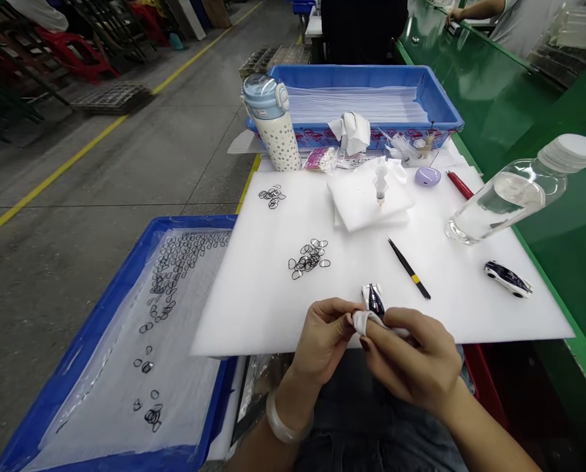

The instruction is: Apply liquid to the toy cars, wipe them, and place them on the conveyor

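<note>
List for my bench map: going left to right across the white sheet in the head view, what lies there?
Far ring pile → near ring pile → toy car in the hands → tweezers → clear bottle → second toy car.

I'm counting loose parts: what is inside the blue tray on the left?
The blue tray holds a clear plastic sheet with many small black rings scattered on it, thickest at the far end. The white foam board covers its right edge.
</note>
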Demonstrator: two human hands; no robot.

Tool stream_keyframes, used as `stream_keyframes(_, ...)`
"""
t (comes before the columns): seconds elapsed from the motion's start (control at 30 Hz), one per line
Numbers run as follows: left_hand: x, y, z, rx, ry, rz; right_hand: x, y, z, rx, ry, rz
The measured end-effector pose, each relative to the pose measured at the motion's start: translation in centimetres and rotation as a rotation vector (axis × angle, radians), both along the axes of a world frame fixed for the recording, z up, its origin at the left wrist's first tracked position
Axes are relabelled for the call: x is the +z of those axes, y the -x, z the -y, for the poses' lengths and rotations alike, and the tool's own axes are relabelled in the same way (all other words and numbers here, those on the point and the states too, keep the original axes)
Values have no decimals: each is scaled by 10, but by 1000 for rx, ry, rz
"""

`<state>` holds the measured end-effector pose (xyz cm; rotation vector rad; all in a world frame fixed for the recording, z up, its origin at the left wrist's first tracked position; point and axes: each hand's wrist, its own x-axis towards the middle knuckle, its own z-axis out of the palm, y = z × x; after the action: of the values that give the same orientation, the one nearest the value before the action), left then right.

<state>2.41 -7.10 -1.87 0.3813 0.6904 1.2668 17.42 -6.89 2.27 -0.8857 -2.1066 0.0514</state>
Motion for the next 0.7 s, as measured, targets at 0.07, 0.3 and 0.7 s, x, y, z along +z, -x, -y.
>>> stream_keyframes(0.07, 0, 0, 0, -10, -16, 9, 3, -11, -1, -20, -30, 55)
stream_keyframes(0.3, 2, 8, 4, -34, -125, -201, -8, -45, -6, -190, 333, -181)
stream_keyframes(0.7, -2, -14, 14, 310, -778, -1481, -30, -37, -15, -159, 690, -254)
